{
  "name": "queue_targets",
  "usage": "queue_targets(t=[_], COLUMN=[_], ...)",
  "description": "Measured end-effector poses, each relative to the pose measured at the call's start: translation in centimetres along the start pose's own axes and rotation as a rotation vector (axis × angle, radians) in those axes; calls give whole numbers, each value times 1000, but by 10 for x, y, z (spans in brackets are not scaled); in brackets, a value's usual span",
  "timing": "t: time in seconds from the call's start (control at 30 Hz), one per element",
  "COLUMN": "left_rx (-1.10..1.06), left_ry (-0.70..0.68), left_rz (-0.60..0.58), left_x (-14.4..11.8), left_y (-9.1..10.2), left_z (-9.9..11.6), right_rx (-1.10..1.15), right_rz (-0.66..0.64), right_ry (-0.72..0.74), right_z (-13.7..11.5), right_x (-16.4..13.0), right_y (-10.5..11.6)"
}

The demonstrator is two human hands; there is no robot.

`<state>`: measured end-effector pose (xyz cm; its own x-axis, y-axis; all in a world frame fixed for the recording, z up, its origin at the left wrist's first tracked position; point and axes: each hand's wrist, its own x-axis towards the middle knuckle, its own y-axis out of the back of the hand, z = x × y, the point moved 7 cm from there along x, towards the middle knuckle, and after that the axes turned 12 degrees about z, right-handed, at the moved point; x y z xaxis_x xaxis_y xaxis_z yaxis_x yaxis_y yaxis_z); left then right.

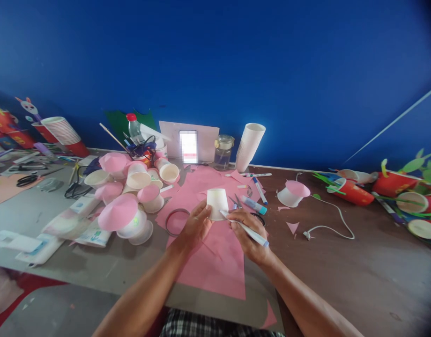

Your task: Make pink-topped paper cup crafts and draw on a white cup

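Note:
My left hand [198, 222] grips a white paper cup [217, 202] from its left side, the narrow end turned up. In my right hand [248, 234] is a white marker pen [250, 232] with a blue end, held like a pencil. Its tip points at the cup's lower right side; whether it touches cannot be made out. Beneath both hands lies pink paper [219, 271]. A roll of tape [177, 222] sits left of my left hand. Just beyond my right hand are scissors [236, 201] and a glue stick [254, 205].
Several paper cups with pink cone tops [119, 212] crowd the left. A tall stack of white cups [249, 147], a glass jar [224, 152] and a lit phone [189, 147] stand at the back. A white cable [338, 210] and red cups [356, 192] lie right.

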<state>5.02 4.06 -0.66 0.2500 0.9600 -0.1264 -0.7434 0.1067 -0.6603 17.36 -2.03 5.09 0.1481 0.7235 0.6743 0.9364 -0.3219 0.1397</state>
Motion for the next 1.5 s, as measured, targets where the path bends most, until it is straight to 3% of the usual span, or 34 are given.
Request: queue_targets(t=[0.47,0.97,1.5], left_rx=[-15,-13,-15], left_ry=[19,-4,-3], left_rz=[22,0,-7], left_x=[2,2,5], left_y=[3,1,6], left_z=[-1,0,-3], right_rx=[38,33,85], right_rz=[82,19,91], right_ry=[-205,-172,-240], right_z=[17,20,24], right_x=[-2,-7,-7], right_y=[9,4,7])
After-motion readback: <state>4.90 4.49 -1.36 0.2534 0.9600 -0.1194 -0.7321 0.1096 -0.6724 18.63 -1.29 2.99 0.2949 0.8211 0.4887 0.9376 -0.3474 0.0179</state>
